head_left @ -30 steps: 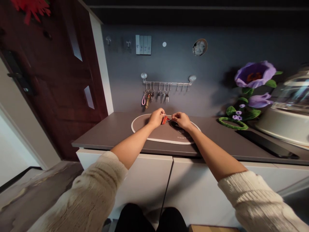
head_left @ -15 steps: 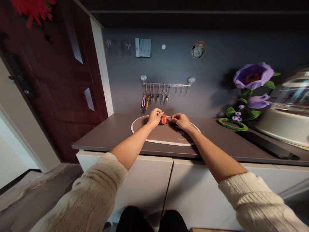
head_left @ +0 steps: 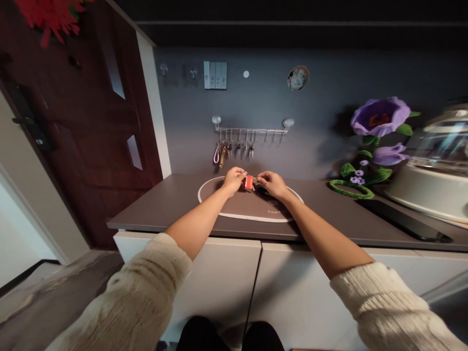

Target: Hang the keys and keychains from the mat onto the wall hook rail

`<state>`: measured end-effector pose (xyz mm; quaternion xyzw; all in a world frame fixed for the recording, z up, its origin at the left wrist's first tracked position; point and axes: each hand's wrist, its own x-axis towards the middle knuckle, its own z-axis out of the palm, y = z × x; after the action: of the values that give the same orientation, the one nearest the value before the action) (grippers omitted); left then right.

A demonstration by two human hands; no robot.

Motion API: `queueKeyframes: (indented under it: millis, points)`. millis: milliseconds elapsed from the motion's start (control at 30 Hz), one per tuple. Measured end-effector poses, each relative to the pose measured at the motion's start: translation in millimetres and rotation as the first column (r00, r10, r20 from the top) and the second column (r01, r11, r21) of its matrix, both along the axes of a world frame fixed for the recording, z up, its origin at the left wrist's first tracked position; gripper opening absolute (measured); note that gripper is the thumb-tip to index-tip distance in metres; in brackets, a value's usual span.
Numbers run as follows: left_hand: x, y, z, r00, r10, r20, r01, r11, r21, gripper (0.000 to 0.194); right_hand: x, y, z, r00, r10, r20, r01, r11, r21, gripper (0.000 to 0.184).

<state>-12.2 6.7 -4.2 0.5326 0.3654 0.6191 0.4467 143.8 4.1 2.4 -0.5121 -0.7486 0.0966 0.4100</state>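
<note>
Over mat [head_left: 241, 208], at left hand [head_left: 233, 182], red fob [head_left: 249, 182] turned

Head camera is looking forward and down, from near, above and before the counter [head_left: 325, 202], facing wall [head_left: 256, 100] behind

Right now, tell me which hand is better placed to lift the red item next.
Probably the left hand: its fingertips seem to pinch the red item at its upper left. The right hand has fingertips just off the other side; whether they hold anything is too small to tell.
</note>
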Motion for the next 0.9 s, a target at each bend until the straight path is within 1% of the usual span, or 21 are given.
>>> queueKeyframes:
  millis: [200,300,367,500,633,767,900]
  points:
    - [-2,3,0.0,0.999,-0.010,0.042,0.011,0.999,-0.033,0.007,-1,-1,1.6,0.999,0.040,-0.029,-0.039,0.999,0.016,0.016]
    - [-6,4,1.6,0.996,0.002,0.089,0.003,0.998,-0.055,0.003,-3,0,1.9,0.999,0.032,-0.032,-0.032,0.999,0.000,0.014]
    - [-8,5,2.8,0.993,0.011,0.119,-0.002,0.997,-0.077,0.003,-4,1,1.8,1.000,0.012,-0.004,-0.012,1.000,0.002,0.014]
    - [-10,5,4.0,0.988,0.048,0.146,-0.030,0.992,-0.123,0.004,-8,4,0.9,0.995,-0.034,0.093,0.033,0.999,0.015,0.014]
    - [-11,4,4.6,0.982,0.083,0.169,-0.057,0.986,-0.157,0.004,-13,8,-1.3,0.972,-0.012,0.235,0.008,1.000,0.019,0.017]
    - [-12,4,4.5,0.977,0.087,0.195,-0.052,0.982,-0.179,0.007,-18,15,-4.0,0.912,0.007,0.411,-0.032,0.998,0.054,0.025]
    - [-13,7,2.7,0.971,0.095,0.220,-0.055,0.982,-0.183,0.009,-21,19,-5.4,0.846,-0.014,0.532,-0.009,0.999,0.041,0.024]
